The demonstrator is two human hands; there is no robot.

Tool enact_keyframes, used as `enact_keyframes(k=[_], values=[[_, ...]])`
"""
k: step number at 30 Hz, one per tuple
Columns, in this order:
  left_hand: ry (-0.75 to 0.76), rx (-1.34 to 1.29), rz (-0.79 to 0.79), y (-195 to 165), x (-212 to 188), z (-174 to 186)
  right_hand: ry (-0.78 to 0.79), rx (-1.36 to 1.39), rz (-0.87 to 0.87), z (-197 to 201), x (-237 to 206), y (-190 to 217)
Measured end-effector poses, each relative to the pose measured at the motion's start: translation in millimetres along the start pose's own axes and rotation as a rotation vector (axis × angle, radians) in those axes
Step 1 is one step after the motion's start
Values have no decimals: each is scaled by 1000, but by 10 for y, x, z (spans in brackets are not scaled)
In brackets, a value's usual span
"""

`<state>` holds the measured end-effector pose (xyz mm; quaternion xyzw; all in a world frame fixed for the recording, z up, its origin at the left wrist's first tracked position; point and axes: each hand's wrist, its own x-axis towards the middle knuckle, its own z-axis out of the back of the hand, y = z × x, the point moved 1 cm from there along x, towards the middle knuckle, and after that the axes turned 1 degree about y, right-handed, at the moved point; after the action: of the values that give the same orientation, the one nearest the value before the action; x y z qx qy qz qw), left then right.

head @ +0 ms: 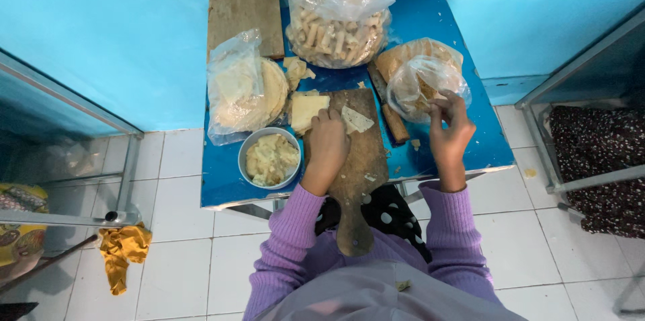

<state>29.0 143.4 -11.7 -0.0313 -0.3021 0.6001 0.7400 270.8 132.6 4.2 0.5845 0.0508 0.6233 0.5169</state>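
Blue table (pixel 463 140) bears board (pixel 359 160), bowl (pixel 270 158), bags (pixel 336 15).

A bright turquoise painted wall (pixel 121 32) meets a floor of white square tiles (pixel 181 274) — grey metal frames (pixel 80 109) stand at both sides, and a crumpled mustard-yellow cloth (pixel 122 254) lies on the tiles.

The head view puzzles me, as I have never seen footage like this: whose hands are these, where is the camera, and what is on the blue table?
The camera sits on a person's head and looks straight down, so both hands are that person's own. The left hand presses on a wooden board beside a pale dough piece. The right hand reaches into a small plastic bag. On the blue table also lie a bowl of filling, a bag of flat wrappers and a large bag of rolled pieces.
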Motion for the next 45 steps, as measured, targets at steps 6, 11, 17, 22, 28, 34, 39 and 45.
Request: enact_keyframes(k=[6,11,17,22,28,34,39,45], values=[[-38,-148,45,19,53,36,-146,217,-134,27,-16,-71],[-23,-300,78,30,67,71,-247,255,-154,144,-74,-115],[-75,-350,29,102,17,84,-337,363,-180,375,-168,-170],[-64,-420,38,116,-4,101,-238,472,-239,374,-276,-56],[-114,-442,48,116,-33,117,43,568,-315,-210,-299,105],[-161,-536,54,130,-26,95,154,446,-182,-493,-395,285],[-180,-640,52,124,-38,92,100,195,49,-430,-464,365],[-191,-670,84,125,-30,92,96,-39,359,-366,-460,428]])
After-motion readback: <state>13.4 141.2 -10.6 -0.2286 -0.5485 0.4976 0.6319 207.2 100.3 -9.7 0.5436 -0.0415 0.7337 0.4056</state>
